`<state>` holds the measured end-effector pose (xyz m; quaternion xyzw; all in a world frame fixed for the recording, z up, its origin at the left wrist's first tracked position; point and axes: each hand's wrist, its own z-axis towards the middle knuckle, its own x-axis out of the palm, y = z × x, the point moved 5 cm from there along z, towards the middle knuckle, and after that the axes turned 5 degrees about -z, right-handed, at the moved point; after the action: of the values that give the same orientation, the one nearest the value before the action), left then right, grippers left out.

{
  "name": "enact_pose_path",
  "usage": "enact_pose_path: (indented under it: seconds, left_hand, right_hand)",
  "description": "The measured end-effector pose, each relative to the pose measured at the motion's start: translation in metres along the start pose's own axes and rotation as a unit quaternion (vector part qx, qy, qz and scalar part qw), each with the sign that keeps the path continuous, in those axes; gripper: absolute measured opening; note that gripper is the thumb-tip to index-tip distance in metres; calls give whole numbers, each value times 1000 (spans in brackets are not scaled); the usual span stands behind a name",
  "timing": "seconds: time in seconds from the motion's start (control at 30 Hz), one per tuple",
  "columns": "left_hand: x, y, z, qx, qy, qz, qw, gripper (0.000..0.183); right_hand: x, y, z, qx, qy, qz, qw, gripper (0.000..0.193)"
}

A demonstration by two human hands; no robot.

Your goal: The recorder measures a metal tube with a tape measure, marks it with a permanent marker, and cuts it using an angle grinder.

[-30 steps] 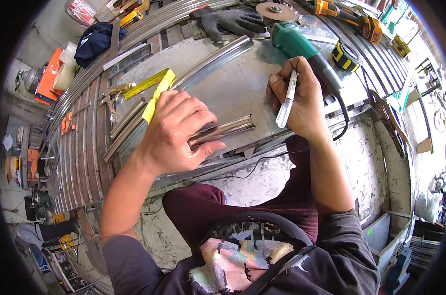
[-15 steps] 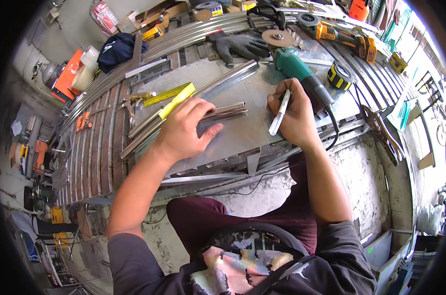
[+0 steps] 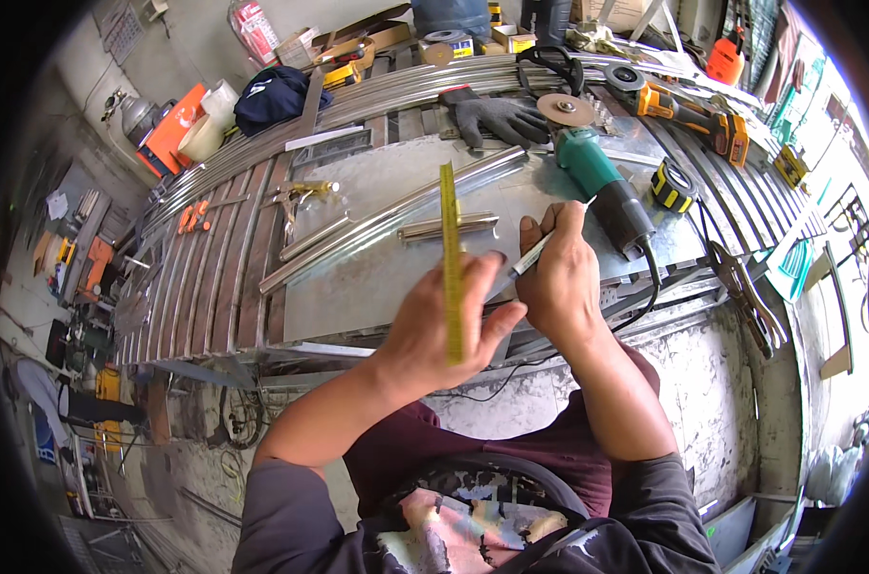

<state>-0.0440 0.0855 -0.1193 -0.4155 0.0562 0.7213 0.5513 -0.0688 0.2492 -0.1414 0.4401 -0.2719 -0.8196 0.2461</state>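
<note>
My left hand (image 3: 434,316) holds a yellow ruler (image 3: 449,239) upright above the metal sheet, its graduated face toward me. My right hand (image 3: 564,282) is closed around a slim white-and-clear pen (image 3: 530,256). The pen's lower end points between my left thumb and forefinger; whether they touch it I cannot tell. Behind the ruler, short shiny metal strips (image 3: 425,230) lie on the sheet (image 3: 348,306). Longer metal profiles (image 3: 377,212) run diagonally beside them. A green-and-black angle grinder (image 3: 602,182) rests just beyond my right hand.
A yellow-and-black tape measure (image 3: 674,187) sits right of the grinder. Beyond lie a grey glove (image 3: 497,120) and a yellow-and-black cordless grinder (image 3: 688,117). Locking pliers (image 3: 746,297) hang at the bench's right edge. Brass-coloured clamp (image 3: 310,188) and orange clamps (image 3: 193,218) are at left.
My left hand has lifted the yellow ruler off the bench and brought it right, toward my right hand. The right hand has turned and lowered slightly with the pen. The view has shifted.
</note>
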Motion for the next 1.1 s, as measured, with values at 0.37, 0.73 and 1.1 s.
enact_pose_path:
  seconds: [0.37, 0.73, 1.1]
  left_hand:
    - [-8, 89, 7, -237, 10, -457, 857, 40]
    - [-27, 86, 18, -94, 4, -135, 986, 23]
    - [-26, 78, 21, -15, 7, -70, 997, 24]
  right_hand:
    - [-21, -14, 60, -39, -37, 60, 997, 27]
    - [-10, 21, 43, -66, 161, 512, 841, 21]
    - [-1, 32, 41, -19, 163, 406, 899, 31]
